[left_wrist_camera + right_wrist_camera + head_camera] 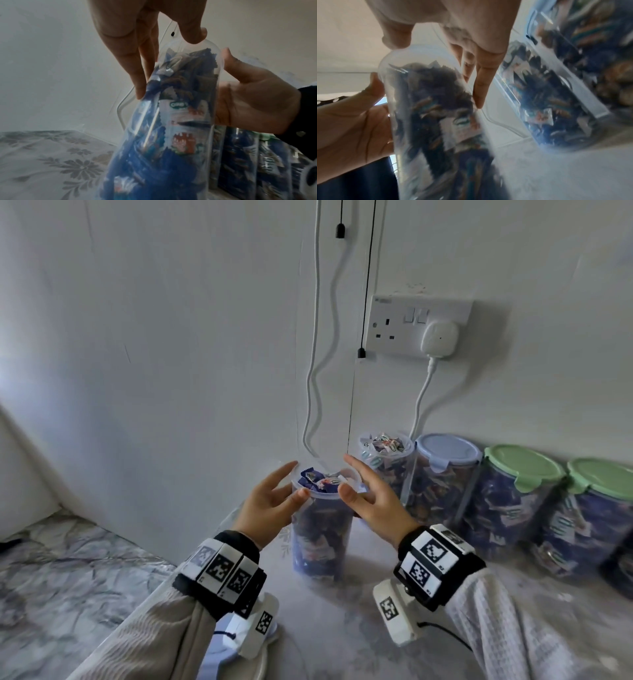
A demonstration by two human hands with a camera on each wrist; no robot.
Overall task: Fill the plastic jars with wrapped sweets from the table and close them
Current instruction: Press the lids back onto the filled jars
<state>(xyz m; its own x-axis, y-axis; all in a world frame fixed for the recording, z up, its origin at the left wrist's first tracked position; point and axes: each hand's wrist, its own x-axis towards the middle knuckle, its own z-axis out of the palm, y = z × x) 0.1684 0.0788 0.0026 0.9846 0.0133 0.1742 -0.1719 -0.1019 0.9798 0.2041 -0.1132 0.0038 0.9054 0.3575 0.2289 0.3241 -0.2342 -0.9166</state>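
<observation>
Floral-clothed desk [428, 628] by white wall: left hand [270, 501] and right hand [373, 498], grips spread, thumbs touching rim, are bracketing the unlidded full jar [322, 529]; a lid is probably needed next.

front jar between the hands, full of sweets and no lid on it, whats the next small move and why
Probably fetch a lid. The clear plastic jar is filled to its rim, and the left hand and right hand flank it with fingers straight. No loose lid is in view, so it must be found first.
</observation>
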